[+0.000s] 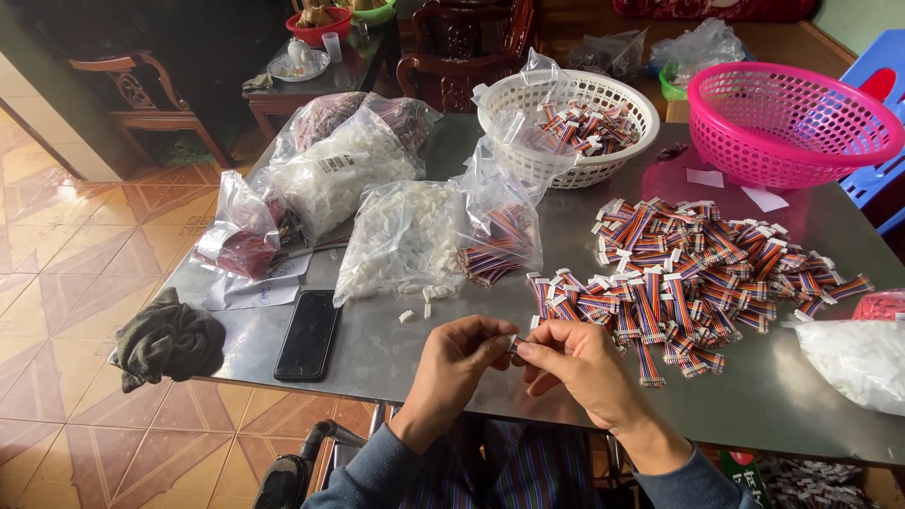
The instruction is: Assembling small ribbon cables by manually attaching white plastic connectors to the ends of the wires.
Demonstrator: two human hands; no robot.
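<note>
Low in the middle of the frame, the left hand (459, 353) and the right hand (577, 363) meet fingertip to fingertip, both pinched shut on one small white plug (515, 344) held just above the near edge of the worktop (396, 363). Whether a cable hangs from it cannot be told; the fingers hide most of it.

By the look of things the work is well under way. To the right of the hands lies a broad heap of striped ribbon cables (698, 273) with white ends, too many to count. A white basket (575, 127) in the upper middle holds more, while a pink basket (787, 118) at upper right looks empty. Much stock remains: two clear bags of white plugs (401, 236), one bag of loose cables (504, 236), and a bag of dark red parts (240, 245) at left, plus another part-seen bag (858, 358) at the right edge. A few loose plugs (429, 302) lie by the bags. One black phone (309, 335) and one dark cloth (170, 339) sit lower left.
</note>
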